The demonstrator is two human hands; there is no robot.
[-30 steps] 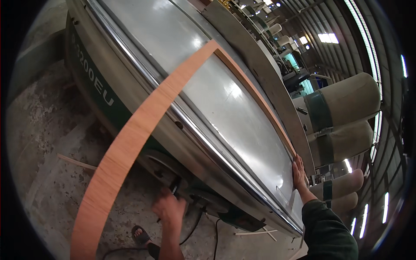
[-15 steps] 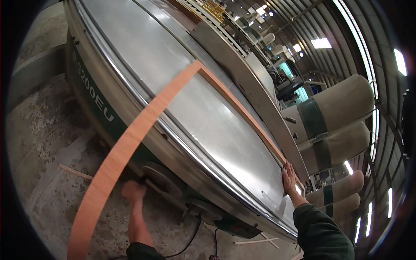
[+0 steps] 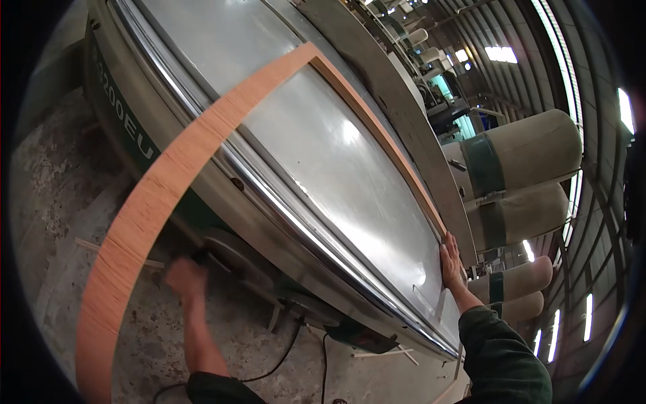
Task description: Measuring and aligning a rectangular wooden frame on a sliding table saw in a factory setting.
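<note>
My left hand [image 3: 186,276], blurred, is closed round the dark handle [image 3: 200,256] of a round handwheel [image 3: 232,253] on the machine's side. My right hand [image 3: 452,261] lies on the metal table [image 3: 336,175] with its fingers stretched out, at the near end of a narrow reddish wood strip [image 3: 380,138]. That strip runs along the grey fence [image 3: 431,161]. At its far end it meets a wider reddish wood strip [image 3: 195,151], which crosses the table's chrome-edged side and hangs out over the floor at lower left.
A second round wheel [image 3: 313,306] sits farther along the green and beige machine side. Black cables [image 3: 286,363] and thin wood offcuts [image 3: 387,353] lie on the concrete floor [image 3: 155,337]. Large beige dust bags [image 3: 531,151] stand beyond the fence.
My view has shifted, so the table and wood sit differently in the picture. My left hand is still at the wheel handle, and my right hand still rests by the strip's end.
</note>
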